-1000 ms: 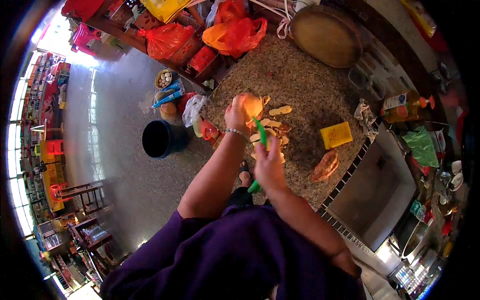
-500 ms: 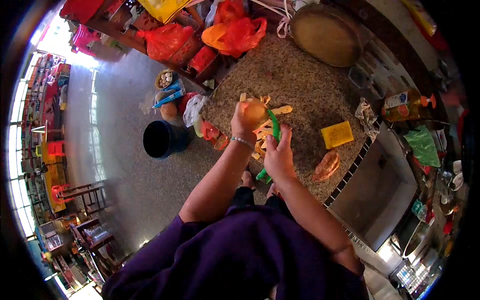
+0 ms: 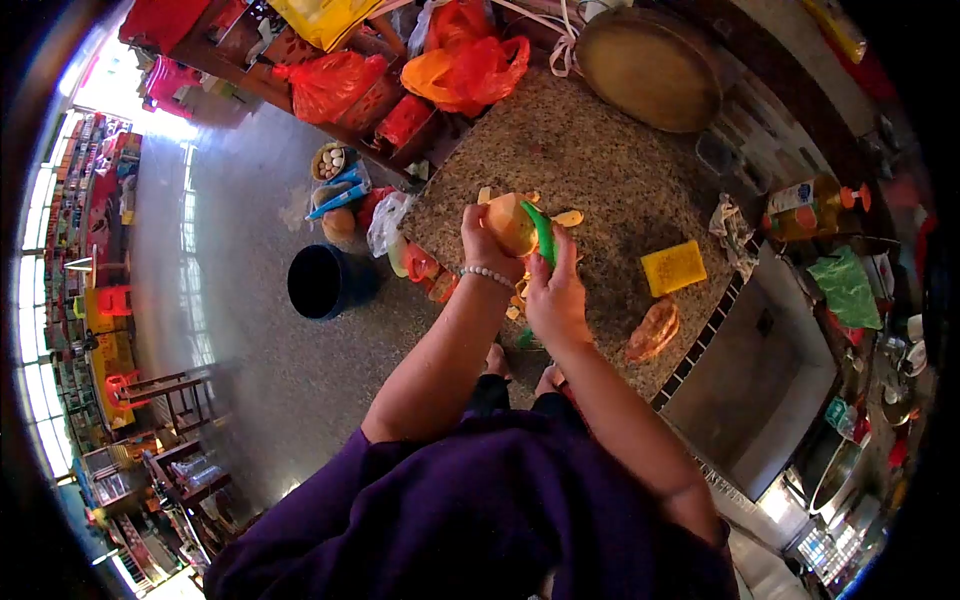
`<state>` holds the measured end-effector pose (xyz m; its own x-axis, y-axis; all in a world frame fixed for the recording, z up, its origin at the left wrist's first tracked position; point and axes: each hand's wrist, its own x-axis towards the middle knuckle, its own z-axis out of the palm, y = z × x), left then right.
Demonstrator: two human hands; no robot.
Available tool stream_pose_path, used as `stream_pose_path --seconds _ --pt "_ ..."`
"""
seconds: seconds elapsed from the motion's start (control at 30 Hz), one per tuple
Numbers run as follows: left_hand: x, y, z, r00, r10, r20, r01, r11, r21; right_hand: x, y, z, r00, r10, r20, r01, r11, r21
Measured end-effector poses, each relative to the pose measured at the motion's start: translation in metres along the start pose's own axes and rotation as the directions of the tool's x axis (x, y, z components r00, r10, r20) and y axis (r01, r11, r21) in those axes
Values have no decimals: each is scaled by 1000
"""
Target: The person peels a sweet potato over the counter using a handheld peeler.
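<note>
My left hand (image 3: 487, 243) is wrapped around a rounded, pale-orange tuber (image 3: 512, 224) above the counter. In my right hand (image 3: 555, 300) is a long, slim green tool (image 3: 541, 228), its upper part lying against the tuber's right side. Whether it is a knife or a peeler I cannot tell. Pale-orange strips and bits of peel (image 3: 568, 217) lie on the speckled stone counter (image 3: 620, 190) around and beneath my hands. A reddish-brown, elongated tuber (image 3: 655, 332) rests farther right, near the sink's edge.
A yellow sponge (image 3: 673, 268) sits right of my hands, beside the sink (image 3: 745, 380). At the back lies a round wooden board (image 3: 650, 70). A dark bucket (image 3: 318, 281) stands on the floor to the left. Red plastic bags (image 3: 465, 70) occupy the shelf at the back.
The green tool's upper part has shifted slightly left, onto the tuber. My left wrist has turned a little, showing more of the tuber. Both hands keep their hold.
</note>
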<state>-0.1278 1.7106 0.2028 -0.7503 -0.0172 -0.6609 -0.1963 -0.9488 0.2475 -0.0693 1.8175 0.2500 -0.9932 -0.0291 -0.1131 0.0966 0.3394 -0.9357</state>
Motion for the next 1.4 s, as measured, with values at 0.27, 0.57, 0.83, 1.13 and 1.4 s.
stream_pose_path --seconds 0.27,0.57,0.83,1.13,1.4 --pt "18 10 -16 981 155 -117 -147 987 72 -40 2 12 994 42 101 -31 994 -109" --pt "14 17 -19 957 162 -240 -163 987 19 -43 -4 -9 920 286 267 -297 955 3" --pt "0 23 -24 996 -76 -50 73 996 -59 -5 23 -14 990 54 129 -53 999 -7" --pt "-1 3 -15 948 208 -241 -224 974 -40 -28 10 6 988 50 145 -37 995 -90" --pt "0 20 -1 970 168 -174 -168 986 18 -40 11 -17 940 180 291 -214 973 88"
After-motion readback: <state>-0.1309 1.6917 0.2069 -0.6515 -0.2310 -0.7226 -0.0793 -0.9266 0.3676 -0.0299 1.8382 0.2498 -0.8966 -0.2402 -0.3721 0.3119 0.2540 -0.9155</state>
